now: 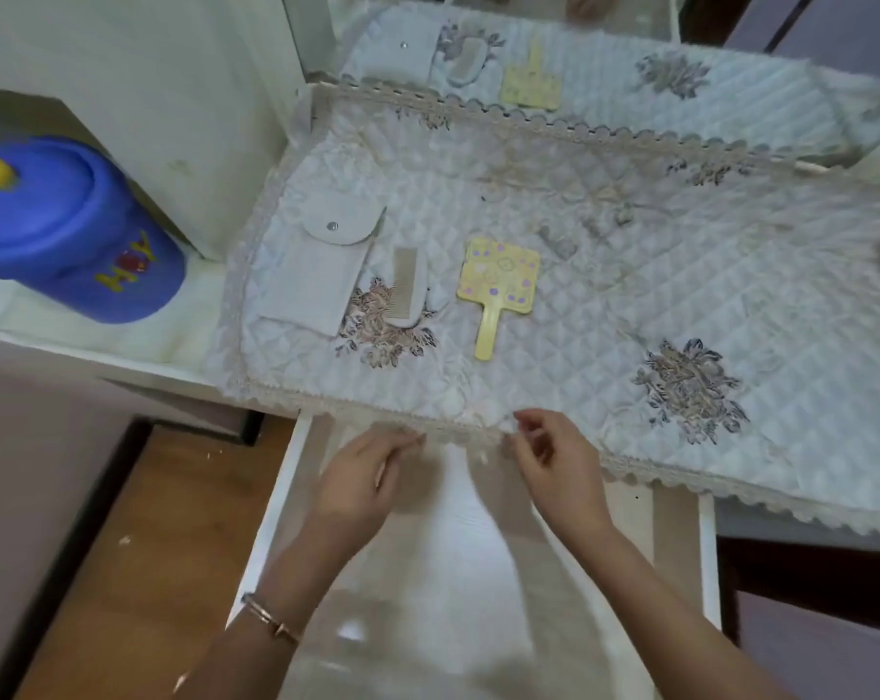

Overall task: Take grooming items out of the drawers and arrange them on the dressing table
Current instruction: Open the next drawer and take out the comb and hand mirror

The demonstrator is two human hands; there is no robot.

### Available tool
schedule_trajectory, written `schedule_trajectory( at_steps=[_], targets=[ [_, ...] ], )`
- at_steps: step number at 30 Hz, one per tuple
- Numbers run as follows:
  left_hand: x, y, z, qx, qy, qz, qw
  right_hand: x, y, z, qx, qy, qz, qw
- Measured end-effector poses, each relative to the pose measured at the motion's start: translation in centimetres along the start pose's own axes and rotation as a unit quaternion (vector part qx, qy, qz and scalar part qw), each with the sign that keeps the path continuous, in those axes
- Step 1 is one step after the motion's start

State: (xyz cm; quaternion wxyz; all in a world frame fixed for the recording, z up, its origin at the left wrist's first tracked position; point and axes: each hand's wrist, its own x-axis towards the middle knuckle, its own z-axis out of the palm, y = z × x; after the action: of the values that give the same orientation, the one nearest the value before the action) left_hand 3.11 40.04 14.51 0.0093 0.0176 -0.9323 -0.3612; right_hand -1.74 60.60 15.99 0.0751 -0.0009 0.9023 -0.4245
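both hands hovered over the open drawer (278, 512), just under the lace edge of the counter cover (630, 305). left hand (372, 477) fingers were nearly straight & relaxed, w/ nothing visible in them. right hand (554, 462) fingers were curled, thumb near the tips; because of blur one could not tell if they pinched sth. pouch (306, 275), comb (402, 285) & hand mirror (498, 277) lay side by side on that cover. prob. the next item should be lifted clear of the lace, then put right of the mirror w/ equal spacing.

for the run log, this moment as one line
drawer open | left hand, right hand over it | pouch, comb, mirror on cloth
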Motion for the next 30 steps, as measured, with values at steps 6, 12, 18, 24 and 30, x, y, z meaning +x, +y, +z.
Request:
schedule_trajectory(
  at_steps=[6, 12, 18, 24, 30],
  targets=[
    [-11.2, -3.6, 2.3, 0.072, -0.270, -0.098, 0.955, -12.7, 7.0, -1.9, -0.154, -0.239, 0.128, 0.950],
    [-15.3, -4.0, 1.5, 0.077, -0.339, -0.066, 0.935, -19.9, 7.7, -1.4, -0.141, -0.249, 0.187, 0.940],
    [-16.0, -5.5, -0.1, 0.116, -0.403, 0.043, 0.907, -22.1, 7.6, -1.6, -0.220, -0.287, 0.115, 0.925],
    [-13.4, -4.6, -0.4, 0.158, -0.407, 0.088, 0.895, -20.6, 7.7, -1.4, -0.237, -0.236, 0.116, 0.935],
    [-9.0, -5.1, 0.6, 0.208, -0.209, 0.161, 0.942, -14.6, 6.8, -1.8, -0.354, -0.111, 0.015, 0.928]
  ],
)
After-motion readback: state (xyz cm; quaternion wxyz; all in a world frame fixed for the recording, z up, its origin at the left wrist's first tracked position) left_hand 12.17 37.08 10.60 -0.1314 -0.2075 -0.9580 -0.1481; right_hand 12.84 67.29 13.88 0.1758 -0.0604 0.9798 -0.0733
